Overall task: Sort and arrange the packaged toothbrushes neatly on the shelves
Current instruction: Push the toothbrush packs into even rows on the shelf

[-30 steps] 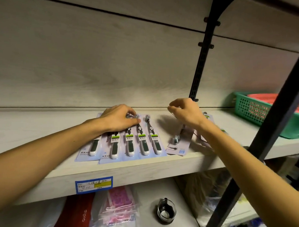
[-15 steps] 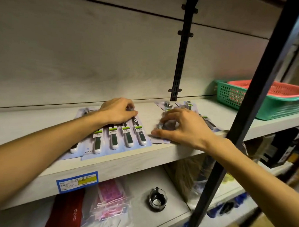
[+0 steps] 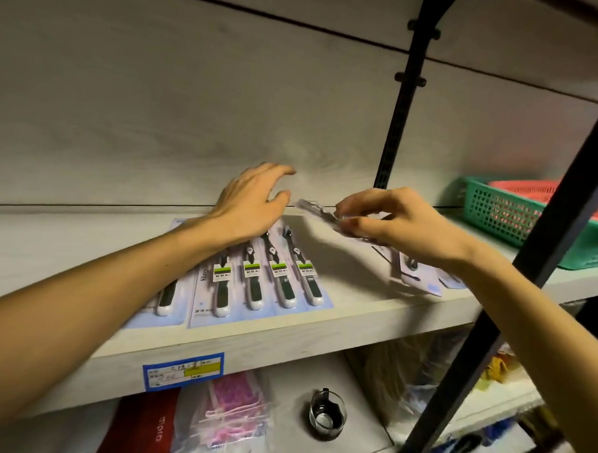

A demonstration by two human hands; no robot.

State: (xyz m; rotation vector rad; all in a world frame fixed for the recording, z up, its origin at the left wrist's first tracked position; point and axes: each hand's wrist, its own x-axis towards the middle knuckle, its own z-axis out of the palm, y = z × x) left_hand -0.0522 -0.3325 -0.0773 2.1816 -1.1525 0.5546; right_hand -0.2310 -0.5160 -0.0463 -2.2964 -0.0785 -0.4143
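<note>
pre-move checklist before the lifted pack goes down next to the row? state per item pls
1. Right hand has the lifted toothbrush pack pinched: ok.
2. Pack off the shelf: ok, tilted in the air.
3. Landing spot right of the row of packs is bare: ok.
4. Left hand out of the way: not ok, it hovers open over the row's top end.
5. Row is straight: cannot tell, the left arm covers part.
6. Remaining packs by the right wrist are sorted: not ok, loosely piled.

Right hand (image 3: 398,227) pinches a toothbrush pack (image 3: 319,213), seemingly lifted above shelf (image 3: 363,321).
</note>
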